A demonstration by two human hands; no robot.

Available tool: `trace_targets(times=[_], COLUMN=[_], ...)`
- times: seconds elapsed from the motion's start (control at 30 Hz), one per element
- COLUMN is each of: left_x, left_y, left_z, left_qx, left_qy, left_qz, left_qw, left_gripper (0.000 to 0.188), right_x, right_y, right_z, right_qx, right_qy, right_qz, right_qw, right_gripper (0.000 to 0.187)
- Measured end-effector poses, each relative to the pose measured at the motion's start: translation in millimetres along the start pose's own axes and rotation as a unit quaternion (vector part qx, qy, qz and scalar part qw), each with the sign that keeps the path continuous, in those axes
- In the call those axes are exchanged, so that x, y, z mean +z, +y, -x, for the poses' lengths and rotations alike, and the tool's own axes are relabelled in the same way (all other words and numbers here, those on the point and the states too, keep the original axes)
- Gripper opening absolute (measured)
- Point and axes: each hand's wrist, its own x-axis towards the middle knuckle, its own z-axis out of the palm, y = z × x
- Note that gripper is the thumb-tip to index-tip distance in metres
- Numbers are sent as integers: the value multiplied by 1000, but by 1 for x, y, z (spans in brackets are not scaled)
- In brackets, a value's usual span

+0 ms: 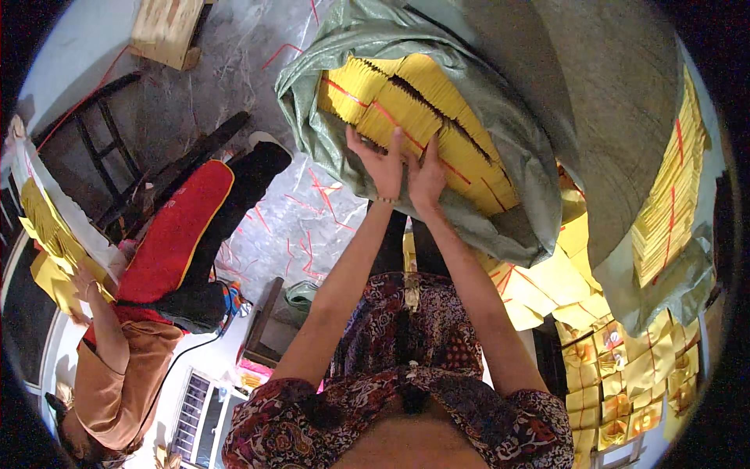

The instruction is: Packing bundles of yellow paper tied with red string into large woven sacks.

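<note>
A grey-green woven sack (301, 94) gapes open in front of me. Inside it, yellow paper bundles (406, 117) stand packed in rows, crossed by thin red strips, with a dark gap between rows. My left hand (383, 168) rests on the near edge of the bundles, fingers spread. Close beside it, my right hand (426, 178) touches the same edge, fingers apart and stretched forward. Neither hand is visibly closed around anything. The lower part of the bundles is hidden by the sack.
Red strip scraps (308, 254) litter the grey floor (269, 207). At left, a person in a brown top (129, 391) handles yellow sheets (58, 234). More yellow bundles (672, 203) stand in a sack at right, and yellow packets (633, 375) are stacked below. A wooden piece (166, 30) lies upper left.
</note>
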Motion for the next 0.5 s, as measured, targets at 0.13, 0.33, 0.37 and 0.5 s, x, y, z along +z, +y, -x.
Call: trace_targets(times=[0.13,0.33,0.37,0.5], left_x=[5,1,-3,-7], left_y=[7,4,-1,-25], left_z=[7,11,9,1], left_qx=[-128,-52,-51,59], left_qy=[-86,-216,-215,-199], left_qz=[170,47,41,-74], left_qw=[973,974,974,975], left_gripper=[99,114,114,122], right_x=[1,-11,-17,-38], right_y=[11,17,19,28], right_z=[-6,-1,2,5], right_qx=[-35,38,33,-223], right_qy=[2,-58,-105,33], right_qz=[-34,-29,-77,-82], right_qw=[999,997,991,971], right_gripper=[63,62,59,40])
